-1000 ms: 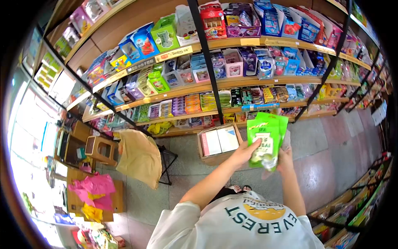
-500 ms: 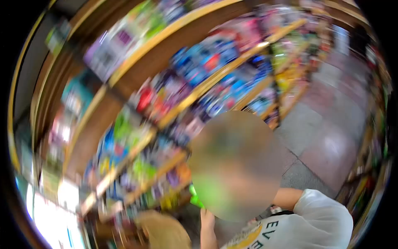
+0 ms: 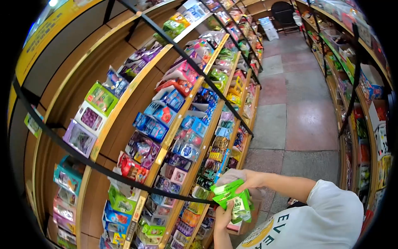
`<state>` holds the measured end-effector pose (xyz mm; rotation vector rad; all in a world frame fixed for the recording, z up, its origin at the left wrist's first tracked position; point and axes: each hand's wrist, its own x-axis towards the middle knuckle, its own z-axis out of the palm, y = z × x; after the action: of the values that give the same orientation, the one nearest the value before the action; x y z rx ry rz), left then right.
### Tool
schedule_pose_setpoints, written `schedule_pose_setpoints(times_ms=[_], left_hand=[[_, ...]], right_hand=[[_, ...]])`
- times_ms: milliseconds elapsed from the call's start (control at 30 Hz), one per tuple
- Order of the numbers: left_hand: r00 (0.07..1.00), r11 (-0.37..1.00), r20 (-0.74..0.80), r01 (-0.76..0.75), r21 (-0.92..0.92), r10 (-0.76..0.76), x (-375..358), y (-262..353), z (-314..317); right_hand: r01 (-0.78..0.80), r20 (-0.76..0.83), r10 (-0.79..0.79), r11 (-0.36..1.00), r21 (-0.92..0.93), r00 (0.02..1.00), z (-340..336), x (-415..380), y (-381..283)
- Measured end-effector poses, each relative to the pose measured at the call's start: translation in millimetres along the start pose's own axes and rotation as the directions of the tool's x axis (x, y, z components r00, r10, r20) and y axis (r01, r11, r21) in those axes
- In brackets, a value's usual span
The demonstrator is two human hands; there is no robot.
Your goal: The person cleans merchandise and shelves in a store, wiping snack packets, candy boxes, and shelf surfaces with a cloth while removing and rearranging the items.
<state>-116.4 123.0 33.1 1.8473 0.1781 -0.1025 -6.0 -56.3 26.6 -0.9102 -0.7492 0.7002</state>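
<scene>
My right hand reaches in from the right and grips the upper part of a green packet with white print. Lower down, my left hand closes on the packet's left edge. More green packaging overlaps behind it; how many packets there are, I cannot tell. A greyish, rounded item shows just behind my right fingers. Both hands are in front of my white shirt, beside the lower shelves.
Long wooden shelves of colourful bagged goods run along the left, with black metal bars in front. Another stocked shelf lines the right. Between them runs a tiled floor. At the far end stand a black round chair and white boxes.
The view has turned and sharpened, showing more of the aisle. My right hand, hidden by a blurred patch before, now shows on the green packet. A tan shape at the bottom has left the view.
</scene>
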Motion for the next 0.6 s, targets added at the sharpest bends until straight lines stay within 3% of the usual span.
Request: schedule_pose_setpoints(times_ms=[67,133,200,233,267,300,333,367,400,433,467,533,567,600], left_hand=[[0.993,0.998,0.105,-0.052,0.043,0.047,15.3,-5.7,6.5],[0.989,0.998,0.139,-0.059,0.028,0.054,27.4,-5.9,15.4],[0.984,0.998,0.166,-0.067,0.009,0.065,38.1,-12.4,23.1],[0.992,0.997,0.12,-0.021,-0.074,0.029,43.7,-19.7,26.5],[0.997,0.987,0.078,0.024,-0.157,-0.012,47.6,-21.8,29.7],[0.994,0.999,0.094,0.049,0.008,-0.049,49.9,-20.0,29.9],[0.994,0.999,0.093,0.049,0.007,-0.05,56.5,-19.4,36.7],[0.995,0.999,0.088,-0.044,-0.014,0.045,63.4,-19.8,46.0],[0.988,0.991,0.079,-0.131,-0.032,0.134,68.0,-17.7,55.0],[0.991,0.994,0.097,-0.081,-0.073,0.088,75.1,-9.8,64.3],[0.992,0.994,0.09,-0.077,-0.074,0.083,81.8,1.6,75.4],[0.929,0.925,-0.025,-0.37,-0.09,0.37,91.6,21.8,95.6],[0.939,0.93,0.036,-0.344,0.13,0.342,101.0,19.5,96.5],[0.952,0.89,0.068,-0.303,0.342,0.298,107.7,26.9,96.8]], right_hand=[[0.123,-0.243,-0.133,0.991,-0.056,0.961,-5.1,-14.4,-10.2],[0.147,-0.315,-0.161,0.987,-0.069,0.935,-13.4,-26.9,-15.5],[0.36,-0.535,-0.238,0.923,0.134,0.811,-22.3,-39.8,-29.4],[0.36,-0.535,-0.242,0.924,0.128,0.81,-28.4,-47.2,-38.7],[0.278,-0.609,-0.283,0.955,-0.105,0.741,-33.3,-55.2,-47.7],[0.16,-0.663,-0.341,0.934,-0.32,0.667,-36.0,-60.4,-54.5],[0.158,-0.662,-0.34,0.934,-0.321,0.668,-35.8,-61.7,-58.1],[0.075,-0.568,-0.467,0.812,-0.579,0.678,-31.5,-61.0,-58.8],[-0.003,-0.441,-0.557,0.618,-0.786,0.703,-25.1,-60.7,-60.1],[-0.063,-0.297,-0.602,0.378,-0.924,0.742,-16.2,-59.8,-66.3],[-0.059,-0.295,-0.597,0.382,-0.922,0.746,-17.3,-54.9,-66.9],[-0.049,-0.048,-0.514,0.011,-0.999,0.856,-27.1,-44.2,-63.4],[-0.068,-0.075,-0.589,0.034,-0.997,0.805,-45.8,-41.9,-51.5],[-0.124,-0.187,-0.615,0.145,-0.982,0.766,-59.7,-42.2,-49.1]])
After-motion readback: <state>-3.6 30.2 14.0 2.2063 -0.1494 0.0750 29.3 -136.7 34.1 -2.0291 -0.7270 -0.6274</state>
